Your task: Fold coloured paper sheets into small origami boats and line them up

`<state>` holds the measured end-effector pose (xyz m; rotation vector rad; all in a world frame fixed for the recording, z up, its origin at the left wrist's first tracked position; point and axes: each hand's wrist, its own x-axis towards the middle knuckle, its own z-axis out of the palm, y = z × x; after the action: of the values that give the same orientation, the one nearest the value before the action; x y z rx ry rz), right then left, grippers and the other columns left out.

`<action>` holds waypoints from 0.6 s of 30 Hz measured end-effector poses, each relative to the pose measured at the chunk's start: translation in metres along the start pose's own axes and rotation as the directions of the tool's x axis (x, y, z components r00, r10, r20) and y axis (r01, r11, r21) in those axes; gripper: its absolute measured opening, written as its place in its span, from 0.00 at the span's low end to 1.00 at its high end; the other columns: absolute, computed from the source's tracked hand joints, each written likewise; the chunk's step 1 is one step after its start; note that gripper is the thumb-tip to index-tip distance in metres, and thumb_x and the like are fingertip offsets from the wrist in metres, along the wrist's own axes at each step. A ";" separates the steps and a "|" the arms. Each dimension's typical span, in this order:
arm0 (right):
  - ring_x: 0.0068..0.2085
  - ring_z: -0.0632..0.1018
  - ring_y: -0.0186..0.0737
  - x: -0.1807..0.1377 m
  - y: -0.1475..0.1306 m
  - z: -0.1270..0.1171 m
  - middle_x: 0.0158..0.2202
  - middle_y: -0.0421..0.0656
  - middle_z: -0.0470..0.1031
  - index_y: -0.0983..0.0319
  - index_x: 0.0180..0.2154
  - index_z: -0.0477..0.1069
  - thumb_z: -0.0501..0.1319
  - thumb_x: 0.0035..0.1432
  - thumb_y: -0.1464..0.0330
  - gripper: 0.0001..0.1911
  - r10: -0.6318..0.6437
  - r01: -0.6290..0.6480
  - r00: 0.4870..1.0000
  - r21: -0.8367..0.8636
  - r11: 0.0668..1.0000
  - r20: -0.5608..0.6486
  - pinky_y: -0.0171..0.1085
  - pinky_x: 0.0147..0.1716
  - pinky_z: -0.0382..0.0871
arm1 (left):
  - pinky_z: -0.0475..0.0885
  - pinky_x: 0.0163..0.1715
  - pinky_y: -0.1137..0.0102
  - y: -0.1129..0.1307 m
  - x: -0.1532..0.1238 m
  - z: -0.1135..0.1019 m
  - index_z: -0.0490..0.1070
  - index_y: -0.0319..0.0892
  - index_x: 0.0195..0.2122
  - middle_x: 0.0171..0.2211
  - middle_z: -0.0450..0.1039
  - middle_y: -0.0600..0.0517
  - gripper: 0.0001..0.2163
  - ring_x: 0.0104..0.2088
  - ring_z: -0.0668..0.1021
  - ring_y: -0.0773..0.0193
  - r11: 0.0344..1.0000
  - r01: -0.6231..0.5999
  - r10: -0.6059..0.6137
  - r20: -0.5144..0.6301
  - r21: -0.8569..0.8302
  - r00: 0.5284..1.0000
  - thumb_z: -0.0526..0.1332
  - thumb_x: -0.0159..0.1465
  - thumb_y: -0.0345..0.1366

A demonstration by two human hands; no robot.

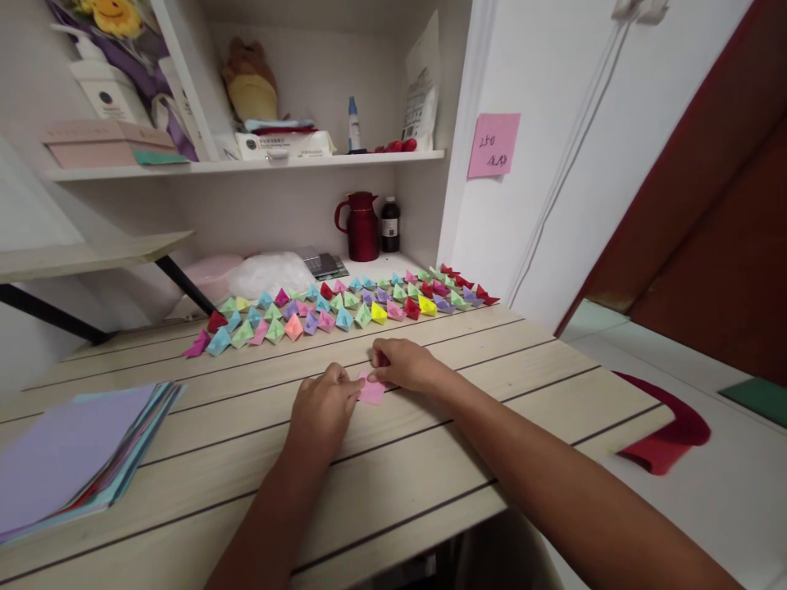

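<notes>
A small pink square of paper (371,392) lies on the wooden table between my hands. My left hand (324,403) grips its left edge, thumb and fingers pressed together. At its upper right corner my right hand (402,365) pinches the paper with curled fingers. Any fold under the fingertips is too small to make out. Just beyond my hands stand rows of small folded paper boats (344,318) in many colours. To the left lies a stack of coloured paper sheets (74,451), lilac on top.
Behind the boats, a red jug (362,227) and a dark bottle (390,224) stand beneath a white shelf (276,166). A clear plastic bag (270,274) sits at the back left. A pink note (493,146) sticks to the wall. Red cloth-like material (667,447) shows beyond the table's right edge.
</notes>
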<state>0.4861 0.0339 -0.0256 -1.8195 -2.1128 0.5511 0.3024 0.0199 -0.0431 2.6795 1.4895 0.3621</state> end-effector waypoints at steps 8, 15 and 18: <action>0.34 0.71 0.35 -0.002 0.002 0.000 0.36 0.39 0.74 0.57 0.39 0.70 0.67 0.51 0.62 0.13 -0.024 0.025 0.999 0.021 0.999 -0.021 0.32 0.27 0.52 | 0.64 0.46 0.55 0.009 -0.030 -0.006 0.64 0.47 0.60 0.64 0.60 0.45 0.26 0.48 0.75 0.48 0.969 -0.098 0.077 0.104 0.224 0.992 0.49 0.62 0.24; 0.37 0.72 0.37 0.001 0.005 0.004 0.39 0.41 0.71 0.54 0.45 0.72 0.66 0.53 0.63 0.16 -0.084 0.085 0.996 0.009 0.996 -0.022 0.32 0.31 0.55 | 0.64 0.47 0.54 -0.011 -0.051 -0.010 0.64 0.56 0.60 0.65 0.57 0.51 0.26 0.47 0.75 0.50 0.986 -0.050 0.035 0.091 0.162 0.995 0.49 0.63 0.26; 0.39 0.72 0.37 0.003 0.008 0.007 0.41 0.42 0.69 0.54 0.47 0.73 0.65 0.54 0.67 0.17 -0.136 0.136 0.991 0.017 0.991 -0.014 0.32 0.34 0.58 | 0.61 0.50 0.53 -0.015 -0.053 -0.008 0.65 0.57 0.59 0.64 0.60 0.50 0.23 0.49 0.75 0.49 0.995 -0.036 0.032 0.046 0.094 0.998 0.50 0.65 0.30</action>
<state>0.4891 0.0375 -0.0360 -1.6492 -2.1962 0.5214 0.2611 -0.0173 -0.0476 2.7685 1.4873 0.2373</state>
